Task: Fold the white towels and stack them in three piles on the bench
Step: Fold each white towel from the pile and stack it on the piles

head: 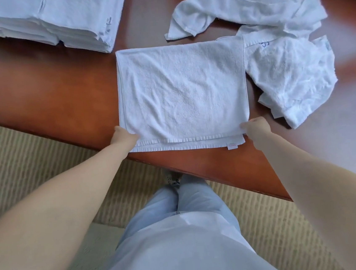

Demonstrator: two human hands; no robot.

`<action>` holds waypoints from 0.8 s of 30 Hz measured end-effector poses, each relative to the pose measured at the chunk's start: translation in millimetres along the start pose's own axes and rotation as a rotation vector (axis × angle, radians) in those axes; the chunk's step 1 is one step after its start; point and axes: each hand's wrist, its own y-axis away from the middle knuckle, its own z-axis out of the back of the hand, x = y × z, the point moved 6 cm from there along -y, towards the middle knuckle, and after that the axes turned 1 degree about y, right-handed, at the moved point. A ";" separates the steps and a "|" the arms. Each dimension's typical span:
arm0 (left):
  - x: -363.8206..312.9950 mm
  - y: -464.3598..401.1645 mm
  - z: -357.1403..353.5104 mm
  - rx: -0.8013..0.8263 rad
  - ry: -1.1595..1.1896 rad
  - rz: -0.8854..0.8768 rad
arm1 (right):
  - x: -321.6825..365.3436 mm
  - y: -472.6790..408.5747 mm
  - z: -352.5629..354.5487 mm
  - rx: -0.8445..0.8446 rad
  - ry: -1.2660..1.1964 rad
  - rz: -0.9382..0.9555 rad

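- The landmark is the half-folded towel (181, 95), lying flat and doubled on the brown desk (48, 100), its near hem close to the desk's front edge.
- The left hand (124, 138) holds the towel's near left corner; the fingers look tucked under or around the hem, so the grip reads as a pinch on the cloth, though the fingertips themselves are hidden.
- The right hand (255, 126) takes the near right corner the same way — thumb and fingers closed on the hem just above a small white tag (233, 146) that sticks out from the lower layer.
- Beyond the towel and to its left sits a stack of folded towels (50, 18), well apart from it; only this one stack shows, and whether others lie out of view cannot be told.
- Touching the towel's right edge is a crumpled towel (287, 75), and beyond that a second loose towel (247, 6) lies twisted; both are unfolded.
- The step in hand looks like one fold laid and the edges being lined up — the upper hem sits a little short of the lower one.
- The next move likely calls for squaring those hems, then lifting both near corners together and carrying them over for a second fold, keeping the layers from sliding before the towel goes to a stack.
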 end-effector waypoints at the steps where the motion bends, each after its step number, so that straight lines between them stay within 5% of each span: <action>1: -0.5 -1.1 -2.2 -0.004 -0.019 0.008 | -0.8 -1.6 0.8 -0.015 -0.027 0.033; 6: -3.8 -6.7 -6.2 -0.071 -0.166 0.033 | -7.1 -0.5 -0.3 -0.015 -0.121 0.107; 11: 3.8 -4.0 -3.5 -0.123 0.002 0.060 | -11.2 4.0 -4.4 0.003 -0.204 0.147; 15: 3.3 -9.3 -3.3 -0.070 -0.052 -0.104 | -13.3 9.1 -5.5 0.010 -0.182 0.184; 20: 9.1 6.0 22.4 -0.017 0.441 -0.086 | 0.5 37.2 12.6 -0.025 -0.277 0.255; 24: 21.4 19.8 45.1 -0.079 0.460 -0.174 | -4.8 66.5 17.3 -0.078 -0.359 0.296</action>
